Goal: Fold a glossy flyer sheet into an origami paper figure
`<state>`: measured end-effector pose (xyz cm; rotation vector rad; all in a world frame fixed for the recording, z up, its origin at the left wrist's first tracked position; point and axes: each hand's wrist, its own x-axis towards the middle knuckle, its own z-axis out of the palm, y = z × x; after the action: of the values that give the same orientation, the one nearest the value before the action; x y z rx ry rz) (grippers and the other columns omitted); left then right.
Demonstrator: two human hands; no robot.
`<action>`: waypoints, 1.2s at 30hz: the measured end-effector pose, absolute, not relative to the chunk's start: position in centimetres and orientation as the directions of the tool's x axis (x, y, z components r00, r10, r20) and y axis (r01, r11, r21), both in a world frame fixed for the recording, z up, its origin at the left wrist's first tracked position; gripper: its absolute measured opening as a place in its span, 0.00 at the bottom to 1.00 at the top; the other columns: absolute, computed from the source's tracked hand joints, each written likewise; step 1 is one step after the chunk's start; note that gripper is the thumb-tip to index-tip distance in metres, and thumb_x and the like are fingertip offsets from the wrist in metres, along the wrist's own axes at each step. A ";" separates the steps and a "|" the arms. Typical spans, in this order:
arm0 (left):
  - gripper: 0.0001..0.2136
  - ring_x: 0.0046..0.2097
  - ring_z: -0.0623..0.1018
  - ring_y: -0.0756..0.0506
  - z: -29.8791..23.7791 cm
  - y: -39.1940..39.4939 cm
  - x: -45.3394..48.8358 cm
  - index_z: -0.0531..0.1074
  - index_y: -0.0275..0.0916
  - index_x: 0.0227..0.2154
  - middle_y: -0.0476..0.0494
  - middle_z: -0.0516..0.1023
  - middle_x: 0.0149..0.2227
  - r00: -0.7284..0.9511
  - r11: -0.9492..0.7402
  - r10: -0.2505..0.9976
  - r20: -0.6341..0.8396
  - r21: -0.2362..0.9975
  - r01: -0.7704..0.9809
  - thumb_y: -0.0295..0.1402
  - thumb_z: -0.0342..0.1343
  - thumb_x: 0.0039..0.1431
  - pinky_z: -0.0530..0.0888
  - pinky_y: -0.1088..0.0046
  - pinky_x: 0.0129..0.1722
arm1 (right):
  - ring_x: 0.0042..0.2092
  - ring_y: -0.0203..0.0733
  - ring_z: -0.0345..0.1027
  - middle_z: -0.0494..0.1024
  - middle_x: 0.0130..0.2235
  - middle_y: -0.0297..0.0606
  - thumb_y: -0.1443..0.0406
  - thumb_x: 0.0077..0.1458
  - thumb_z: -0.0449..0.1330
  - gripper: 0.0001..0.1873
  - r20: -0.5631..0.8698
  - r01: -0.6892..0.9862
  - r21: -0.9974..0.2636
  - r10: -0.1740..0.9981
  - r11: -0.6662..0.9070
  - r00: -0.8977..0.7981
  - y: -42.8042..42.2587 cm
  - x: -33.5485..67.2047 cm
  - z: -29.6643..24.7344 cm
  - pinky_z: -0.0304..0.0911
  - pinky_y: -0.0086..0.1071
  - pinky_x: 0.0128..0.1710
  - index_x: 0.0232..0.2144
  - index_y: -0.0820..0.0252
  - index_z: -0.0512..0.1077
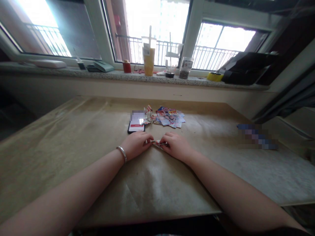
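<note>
The left hand [137, 143] and the right hand [177, 147] are close together, with a little paper [157, 143] between them. The left hand's thumb and finger pinch one end. The right hand's fingers are curled and pinch the other end. The paper looks folded, but it is too small to see how. It is low over the table [137, 193]; I can't tell if it touches. A silver bracelet [121, 154] is around the left wrist. Just past the left hand lies a phone [136, 127]. Beside the phone, beyond the paper, are crumply folded papers [149, 114]. Past the right hand is a messy pile of colorful papers [171, 117].
</note>
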<state>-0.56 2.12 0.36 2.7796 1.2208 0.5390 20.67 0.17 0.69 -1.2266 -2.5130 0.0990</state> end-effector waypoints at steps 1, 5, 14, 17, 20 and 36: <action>0.05 0.34 0.72 0.48 0.4 2.2 -0.6 0.74 0.39 0.34 0.47 0.75 0.31 0.636 -0.694 0.715 0.291 0.192 0.694 0.29 0.54 0.55 0.67 0.73 0.34 | 0.41 0.40 0.65 0.74 0.36 0.38 0.65 0.55 0.57 0.05 0.274 0.753 -0.209 0.776 0.624 -0.568 0.2 20.7 0.6 0.57 0.30 0.39 0.33 0.59 0.73; 0.05 0.33 0.71 0.48 0.3 2.4 -0.6 0.75 0.39 0.31 0.47 0.74 0.29 0.632 -0.694 0.719 0.290 0.237 0.680 0.28 0.54 0.54 0.66 0.74 0.33 | 0.39 0.39 0.65 0.74 0.35 0.38 0.66 0.55 0.56 0.06 0.281 0.756 -0.214 0.780 0.619 -0.559 0.3 20.5 0.4 0.57 0.29 0.37 0.33 0.59 0.72; 0.05 0.32 0.70 0.49 0.3 2.3 -0.6 0.73 0.38 0.31 0.48 0.72 0.29 0.597 -0.665 0.747 0.293 0.356 0.657 0.28 0.54 0.51 0.67 0.75 0.33 | 0.37 0.37 0.65 0.73 0.34 0.36 0.69 0.53 0.57 0.04 0.331 0.728 -0.281 0.775 0.626 -0.539 0.5 20.4 0.1 0.56 0.28 0.36 0.32 0.59 0.72; 0.06 0.32 0.71 0.49 0.3 2.2 -0.6 0.73 0.38 0.34 0.48 0.73 0.29 0.588 -0.647 0.762 0.273 0.371 0.666 0.30 0.54 0.53 0.67 0.75 0.32 | 0.36 0.36 0.64 0.73 0.34 0.36 0.68 0.53 0.56 0.04 0.364 0.717 -0.325 0.781 0.617 -0.507 0.4 20.5 0.2 0.56 0.28 0.36 0.32 0.59 0.71; 0.07 0.33 0.72 0.48 0.3 2.0 -0.5 0.72 0.37 0.36 0.47 0.74 0.31 0.554 -0.610 0.789 0.266 0.447 0.654 0.31 0.53 0.55 0.68 0.74 0.32 | 0.36 0.36 0.64 0.73 0.35 0.35 0.69 0.52 0.56 0.04 0.404 0.705 -0.351 0.779 0.617 -0.480 0.3 20.5 0.3 0.56 0.27 0.35 0.32 0.59 0.70; 0.06 0.35 0.76 0.49 0.7 1.2 0.2 0.73 0.36 0.36 0.46 0.78 0.33 0.443 -0.702 0.710 0.548 0.493 0.514 0.28 0.54 0.55 0.72 0.73 0.38 | 0.43 0.39 0.66 0.73 0.41 0.40 0.64 0.56 0.56 0.08 0.518 0.554 -0.408 0.684 0.725 -0.513 -0.3 20.5 0.8 0.62 0.32 0.41 0.39 0.58 0.67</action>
<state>0.18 1.18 0.69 2.4422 1.0594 1.1108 20.49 -0.34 0.83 -0.9320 -2.2511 0.2489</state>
